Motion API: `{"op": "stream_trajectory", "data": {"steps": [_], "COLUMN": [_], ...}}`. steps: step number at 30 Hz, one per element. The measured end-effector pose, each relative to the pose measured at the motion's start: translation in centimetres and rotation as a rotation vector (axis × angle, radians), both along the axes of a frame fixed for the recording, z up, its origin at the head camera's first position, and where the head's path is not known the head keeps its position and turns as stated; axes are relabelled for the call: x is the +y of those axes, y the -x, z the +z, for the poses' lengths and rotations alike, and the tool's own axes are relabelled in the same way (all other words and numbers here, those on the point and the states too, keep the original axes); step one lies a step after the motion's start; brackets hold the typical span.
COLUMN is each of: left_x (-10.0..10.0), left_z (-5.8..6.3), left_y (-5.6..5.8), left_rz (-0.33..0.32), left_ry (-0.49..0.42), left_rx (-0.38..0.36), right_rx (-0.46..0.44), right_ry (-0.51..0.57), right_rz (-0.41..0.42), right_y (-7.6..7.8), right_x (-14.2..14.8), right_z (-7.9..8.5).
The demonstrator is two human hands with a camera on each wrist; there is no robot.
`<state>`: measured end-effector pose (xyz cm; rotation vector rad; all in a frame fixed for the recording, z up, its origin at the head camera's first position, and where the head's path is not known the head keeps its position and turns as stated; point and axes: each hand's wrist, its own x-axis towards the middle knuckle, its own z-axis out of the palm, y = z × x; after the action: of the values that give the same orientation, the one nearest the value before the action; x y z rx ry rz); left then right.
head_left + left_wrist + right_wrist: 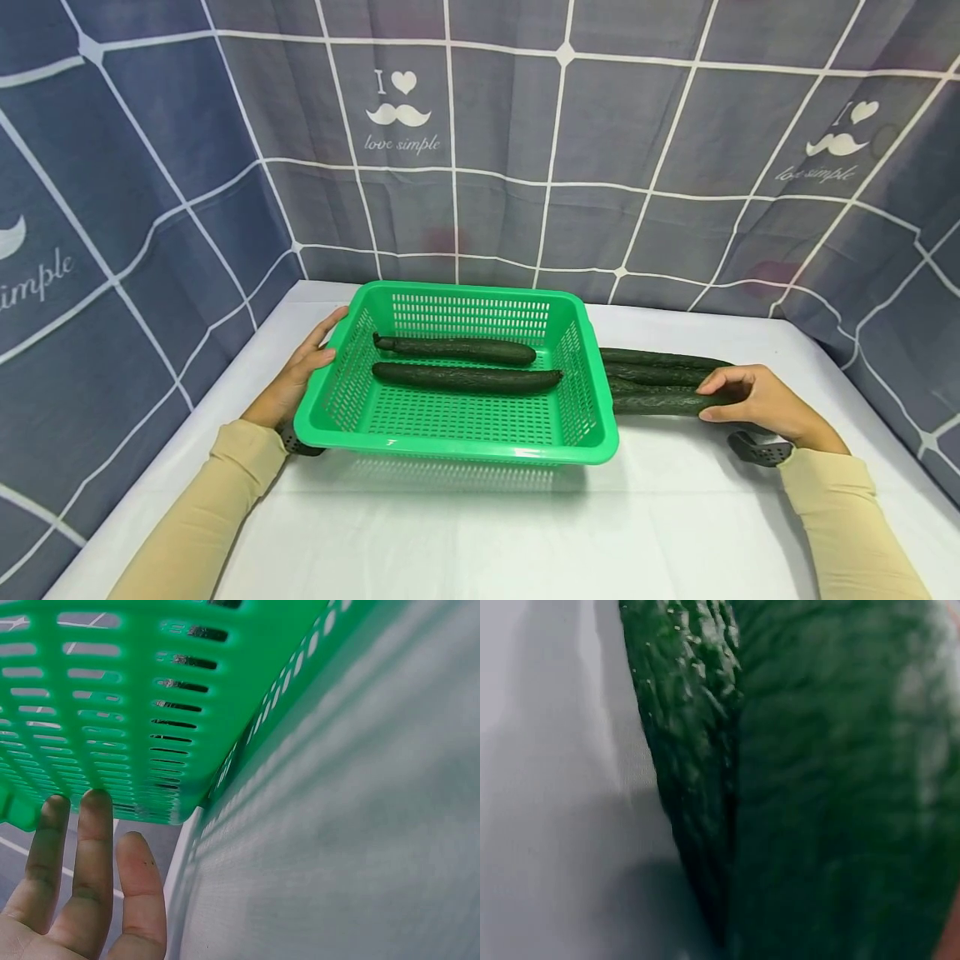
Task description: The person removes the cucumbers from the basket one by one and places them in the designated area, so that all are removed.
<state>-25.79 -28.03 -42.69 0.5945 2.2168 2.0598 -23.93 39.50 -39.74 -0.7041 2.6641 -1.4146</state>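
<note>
My left hand (300, 371) is at the left side of a green plastic basket (457, 454), fingers fairly straight and fingertips right at the rim. In the left wrist view, three fingers (94, 862) reach up to the slotted wall. Two dark green cucumbers lie crosswise in the basket: a rear cucumber (457, 350) and a front cucumber (465, 378). To the right, my right hand (765, 404) pinches the right end of the nearest cucumber (660, 402) in a group between thumb and fingers. That cucumber (832, 780) fills much of the right wrist view.
More cucumbers (660, 358) lie side by side behind the gripped one, their left ends hidden by the basket. A white cloth (465, 542) covers the table. Grey-blue checked curtains (495, 217) stand behind and on both sides.
</note>
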Motion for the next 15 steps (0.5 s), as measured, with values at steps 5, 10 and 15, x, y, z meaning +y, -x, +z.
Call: {"op": "stream_trajectory", "data": {"steps": [5,10,15], "left_x": [0.0,0.0,0.1], "left_z": [-0.1,0.0,0.2], "left_y": [0.0,0.0,0.0], "left_rz": [-0.003,0.01,0.018], "left_ry": [-0.015,0.009,0.03], "left_rx": [0.004,0.002,-0.011], "right_rx": [0.055,0.082,0.113], "right_ry": [-0.108,-0.156,-0.198], "right_rz": [0.004,0.032,0.064], "right_y": [0.4,0.6,0.7], "right_x": [-0.7,-1.1,-1.6], "right_z": [-0.1,0.0,0.0]}}
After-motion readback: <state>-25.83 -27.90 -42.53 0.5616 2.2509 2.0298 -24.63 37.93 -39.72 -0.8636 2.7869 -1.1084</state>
